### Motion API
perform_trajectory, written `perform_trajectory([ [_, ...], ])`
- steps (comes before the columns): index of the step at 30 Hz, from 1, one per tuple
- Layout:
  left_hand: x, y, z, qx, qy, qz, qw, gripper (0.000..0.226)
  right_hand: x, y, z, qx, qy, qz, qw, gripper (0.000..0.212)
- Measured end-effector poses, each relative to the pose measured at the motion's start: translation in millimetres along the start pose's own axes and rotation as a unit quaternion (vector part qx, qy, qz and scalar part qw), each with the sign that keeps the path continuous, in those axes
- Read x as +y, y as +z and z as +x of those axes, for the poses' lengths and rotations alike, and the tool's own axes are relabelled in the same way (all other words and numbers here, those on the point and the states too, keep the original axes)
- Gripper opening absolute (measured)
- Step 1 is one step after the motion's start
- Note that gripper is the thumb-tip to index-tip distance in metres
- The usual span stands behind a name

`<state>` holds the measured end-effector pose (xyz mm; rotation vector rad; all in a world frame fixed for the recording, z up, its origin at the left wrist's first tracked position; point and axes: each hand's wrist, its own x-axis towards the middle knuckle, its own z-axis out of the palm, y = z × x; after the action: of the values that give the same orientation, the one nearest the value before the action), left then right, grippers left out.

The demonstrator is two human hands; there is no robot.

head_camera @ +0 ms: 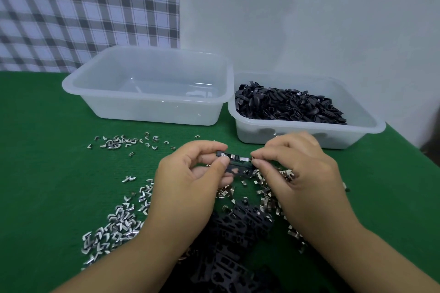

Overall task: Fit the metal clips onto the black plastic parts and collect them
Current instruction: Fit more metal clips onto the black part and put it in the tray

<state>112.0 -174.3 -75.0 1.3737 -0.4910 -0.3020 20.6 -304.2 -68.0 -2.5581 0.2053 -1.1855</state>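
Above the green table, my left hand [190,178] grips the left end of a black plastic part [235,162] that carries shiny metal clips on its upper edge. My right hand [292,169] pinches the part's right end between thumb and forefinger, where a metal clip [252,159] sits. Loose metal clips [119,221] lie scattered over the cloth to the left, and more lie under my hands. A heap of black plastic parts [240,228] lies between my forearms, close to me.
A translucent tub [147,112] stands at the back, left of centre, with almost nothing visible inside. Another tub [309,135] to its right holds a pile of black loop-shaped pieces [288,104]. A checked cloth hangs behind, and the table's right edge slopes away.
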Motion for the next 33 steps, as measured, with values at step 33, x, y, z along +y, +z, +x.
perform_trajectory([
  [33,1.0,-0.6,-1.9,-0.029,-0.009,-0.025,0.999,0.026,-4.0,0.8,1.6,-0.016,0.057,0.071,0.996,0.008],
])
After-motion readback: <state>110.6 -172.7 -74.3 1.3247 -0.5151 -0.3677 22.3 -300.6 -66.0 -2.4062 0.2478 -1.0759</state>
